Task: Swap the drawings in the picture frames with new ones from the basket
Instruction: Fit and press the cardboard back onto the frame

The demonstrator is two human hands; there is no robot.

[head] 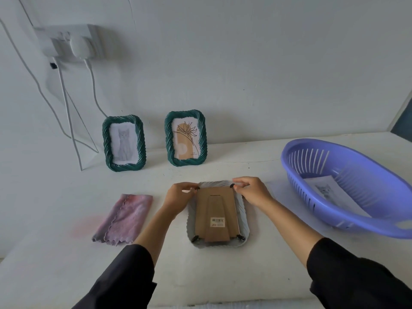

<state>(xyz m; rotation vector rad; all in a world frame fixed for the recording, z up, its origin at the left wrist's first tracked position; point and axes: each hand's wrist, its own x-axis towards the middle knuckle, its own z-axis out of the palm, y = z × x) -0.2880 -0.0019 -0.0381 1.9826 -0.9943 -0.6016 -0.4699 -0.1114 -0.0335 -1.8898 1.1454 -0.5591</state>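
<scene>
The person bends over a pale frame (244, 221) laid face down on the worktop (274, 255). Its cardboard back (215, 210) is turned up, which puts the small black clips that lock it within easy reach. The left hand (178, 197) has its fingers curled in, the tips pinching the far-left clip (197, 188). The right hand (252, 192) mirrors it, thumb and forefinger nipping the far-right clip (231, 185). Working both corners at once keeps the frame from skating about. Two near clips (195, 238) sit back by the wrists, untouched. I judge this to be the clip-turning step, but I cannot tell whether the back is being freed or fastened.

Well out past the right hand sits the purple basket (365, 186). A cat drawing (325, 188) lies flat in it, close enough for a sideways reach. Just outside the left forearm lies a folded pink cloth (124, 217), likely kept handy for wiping glass. Beyond the left hand, two green frames stand upright near the wall, faces toward us. The cat frame (106, 141) stands further out to the left and the flower frame (169, 139) almost straight ahead, both well clear of the work.
</scene>
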